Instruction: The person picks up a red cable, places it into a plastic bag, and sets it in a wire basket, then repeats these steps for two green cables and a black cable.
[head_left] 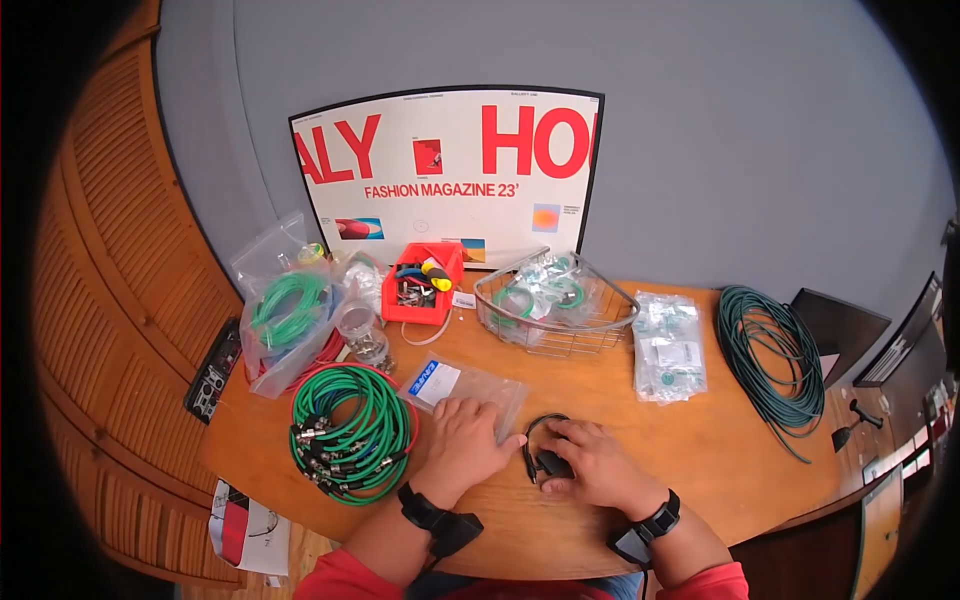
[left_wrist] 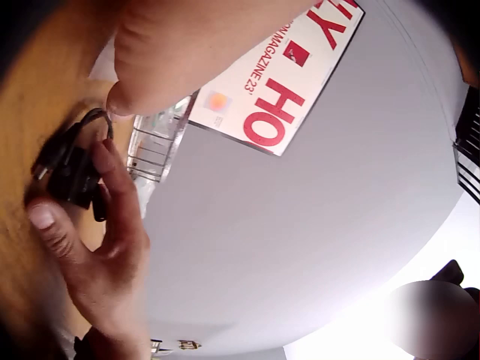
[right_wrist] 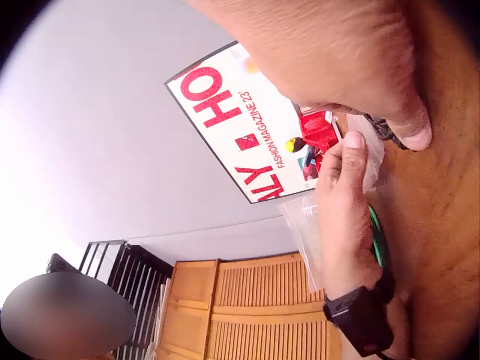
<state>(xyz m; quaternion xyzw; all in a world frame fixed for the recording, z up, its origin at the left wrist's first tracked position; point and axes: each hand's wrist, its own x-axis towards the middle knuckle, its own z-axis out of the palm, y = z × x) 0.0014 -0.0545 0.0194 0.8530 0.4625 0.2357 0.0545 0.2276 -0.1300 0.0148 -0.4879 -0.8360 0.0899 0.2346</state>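
Just to the near right of the clear, wrinkled bag [head_left: 500, 390], the right hand [head_left: 600, 465] held, between bent fingers and thumb, a small, dull black box-shaped piece [head_left: 553, 463], its thin black cord [head_left: 527, 450] arching alongside. Over the bag's near edge lay the left hand [head_left: 465, 445], fingers relaxed; left of the bag sat a round coil of smooth green cables [head_left: 345, 470] with metal ends.

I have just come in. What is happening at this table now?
Someone in red sleeves is at a wooden table. The right hand holds a small black device with a black cable; the left hand lies over the near edge of a clear plastic bag. A coil of green cables lies to the left, with a red bin and a wire basket farther back.
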